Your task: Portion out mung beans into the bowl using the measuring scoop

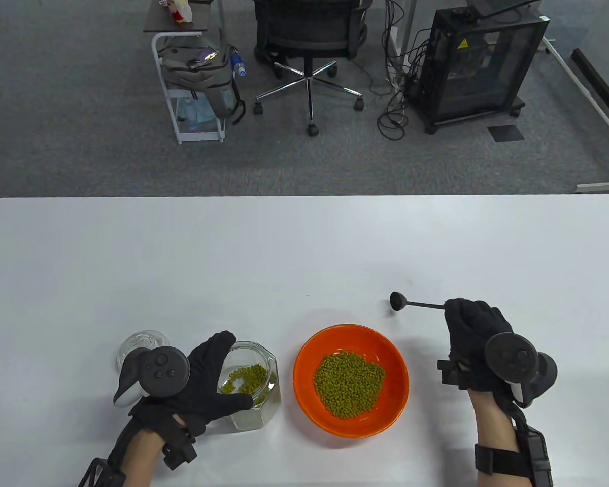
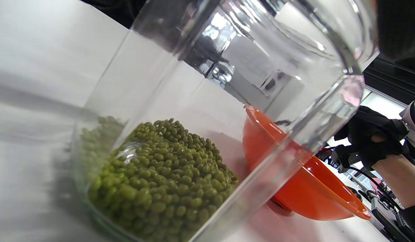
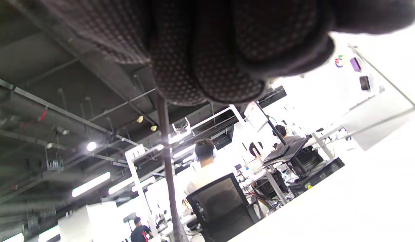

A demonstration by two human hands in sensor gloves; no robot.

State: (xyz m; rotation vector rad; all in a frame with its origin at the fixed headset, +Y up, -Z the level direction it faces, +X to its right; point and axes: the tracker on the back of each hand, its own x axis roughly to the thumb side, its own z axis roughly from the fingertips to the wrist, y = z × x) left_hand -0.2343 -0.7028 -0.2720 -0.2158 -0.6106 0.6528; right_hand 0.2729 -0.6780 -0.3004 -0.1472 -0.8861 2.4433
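An orange bowl (image 1: 307, 385) with a heap of mung beans (image 1: 348, 385) sits at the table's front centre. Left of it stands a clear glass jar (image 1: 269, 401) holding a smaller layer of beans (image 2: 160, 188). My left hand (image 1: 208, 380) wraps around the jar from the left, thumb across its near side. My right hand (image 1: 469, 324) grips the thin handle of a black measuring scoop (image 1: 400, 301), whose small cup points left, just beyond the bowl's far right rim. In the right wrist view the curled fingers (image 3: 207, 67) close over the handle (image 3: 167, 168); the cup is out of frame.
The jar's glass lid (image 1: 139, 344) lies behind my left hand. The orange bowl (image 2: 294, 188) shows through the jar glass in the left wrist view. Beyond the table's far edge stand an office chair (image 1: 309, 45), a cart and a black cabinet.
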